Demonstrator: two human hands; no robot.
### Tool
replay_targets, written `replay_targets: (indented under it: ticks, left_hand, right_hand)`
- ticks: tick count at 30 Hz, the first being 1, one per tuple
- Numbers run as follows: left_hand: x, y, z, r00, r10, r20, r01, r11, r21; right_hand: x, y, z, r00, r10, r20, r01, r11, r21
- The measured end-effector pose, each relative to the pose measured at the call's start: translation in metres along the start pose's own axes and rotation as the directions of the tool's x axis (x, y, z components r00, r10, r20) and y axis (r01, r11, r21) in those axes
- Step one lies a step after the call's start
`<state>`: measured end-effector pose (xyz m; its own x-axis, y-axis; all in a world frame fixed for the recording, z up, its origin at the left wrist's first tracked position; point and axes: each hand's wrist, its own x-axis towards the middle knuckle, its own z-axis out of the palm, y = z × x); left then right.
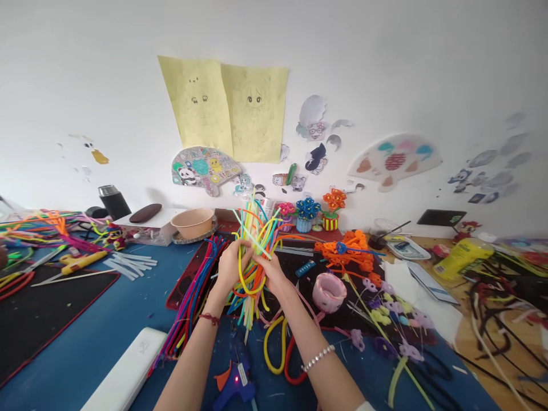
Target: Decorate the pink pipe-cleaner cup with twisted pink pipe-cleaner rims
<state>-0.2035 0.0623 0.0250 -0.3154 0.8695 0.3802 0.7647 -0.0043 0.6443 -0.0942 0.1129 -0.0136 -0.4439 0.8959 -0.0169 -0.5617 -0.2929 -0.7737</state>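
Observation:
Both my hands grip one upright bundle of coloured pipe cleaners (pixel 256 240) above the middle of the table. My left hand (pixel 229 267) is wrapped round its left side, fingers curled. My right hand (pixel 270 273) closes on its right side, fingers among the strands. The bundle fans out above my fingers in yellow, green, orange and blue; its lower ends hang toward the blue mat (pixel 107 337). A blue glue gun (pixel 237 381) lies just below my wrists.
More pipe cleaners (pixel 192 297) lie in a row at left. A pink ring (pixel 329 292), orange pipe-cleaner flowers (pixel 349 251), purple and yellow flowers (pixel 398 319), a beige bowl (pixel 193 222), a yellow glue gun (pixel 79 261) and a white case (pixel 128 371) crowd the table.

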Motion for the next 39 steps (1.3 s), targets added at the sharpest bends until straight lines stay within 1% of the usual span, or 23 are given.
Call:
replay_targets:
  ticks: [4,7,15,19,22,27,31,34,36,39]
  left_hand:
    - [0.003,-0.003,0.002,0.999,-0.037,0.002,0.036,0.997,0.065]
    - [0.004,-0.006,0.004,0.999,-0.048,0.019,0.046,0.996,0.082]
    - [0.002,-0.009,0.006,0.997,-0.077,-0.002,0.077,0.99,0.12]
    - [0.003,-0.008,0.007,0.995,-0.09,-0.036,0.094,0.989,0.114]
    - [0.004,-0.008,0.008,0.994,-0.091,-0.054,0.096,0.992,0.08]
    - [0.004,-0.012,0.01,0.998,-0.06,-0.022,0.059,0.997,-0.044]
    - [0.007,-0.016,0.008,0.996,-0.093,-0.01,0.089,0.971,-0.221]
    - [0.01,-0.018,0.003,0.992,-0.123,-0.003,0.113,0.917,-0.382]
    - [0.012,-0.02,0.0,0.989,-0.146,0.006,0.131,0.87,-0.475]
    - [0.013,-0.02,-0.004,0.983,-0.18,0.022,0.159,0.798,-0.581]
  right_hand:
    - [0.0,0.0,-0.003,1.0,0.006,-0.008,-0.006,1.0,-0.014]
    - [0.001,0.001,-0.006,1.0,0.016,-0.01,-0.017,1.0,-0.02]
    - [-0.002,-0.004,-0.006,0.999,0.034,-0.01,-0.034,0.999,-0.038]
    - [-0.004,-0.006,-0.006,0.999,0.043,-0.01,-0.043,0.998,-0.043]
    - [-0.004,-0.006,-0.006,0.999,0.048,-0.012,-0.048,0.998,-0.048]
    - [-0.003,-0.004,-0.007,0.999,0.048,-0.016,-0.049,0.997,-0.068]
    - [0.0,-0.001,-0.01,0.999,0.029,-0.034,-0.033,0.993,-0.116]
    - [0.003,0.001,-0.013,0.998,0.008,-0.063,-0.021,0.979,-0.201]
    - [0.004,0.002,-0.014,0.996,-0.006,-0.088,-0.019,0.958,-0.286]
    - [0.005,0.002,-0.014,0.992,-0.033,-0.124,-0.027,0.89,-0.454]
